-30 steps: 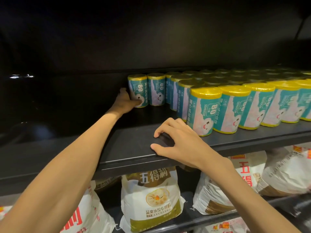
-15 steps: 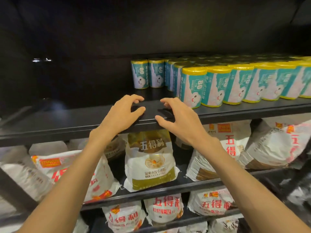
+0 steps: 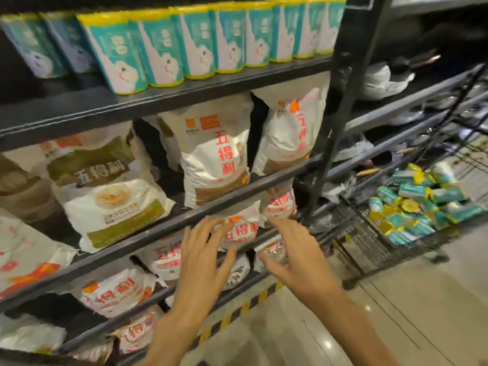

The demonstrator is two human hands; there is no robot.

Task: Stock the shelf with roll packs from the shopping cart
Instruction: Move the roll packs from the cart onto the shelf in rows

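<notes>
Both hands hold nothing. The left hand (image 3: pixel 202 257) and the right hand (image 3: pixel 298 253) are raised side by side with fingers spread and released, a narrow gap between them, in front of the lower shelf edges but not plainly touching them; the frame is blurred.

Up and left of the hands, roll packs (image 3: pixel 169 46) stand upright in a row along the front edge of the top shelf (image 3: pixel 158 101), packed side by side to the black upright post (image 3: pixel 335 122).

Directly beyond the hands, flour bags (image 3: pixel 216 154) fill the shelves below, some leaning over the front rails.

Right of the right hand, past the post, the shopping cart (image 3: pixel 367 233) stands on the tiled floor (image 3: pixel 396 313) with loose roll packs (image 3: pixel 422 202) heaped inside. Open floor lies between the right forearm and the cart's near edge.
</notes>
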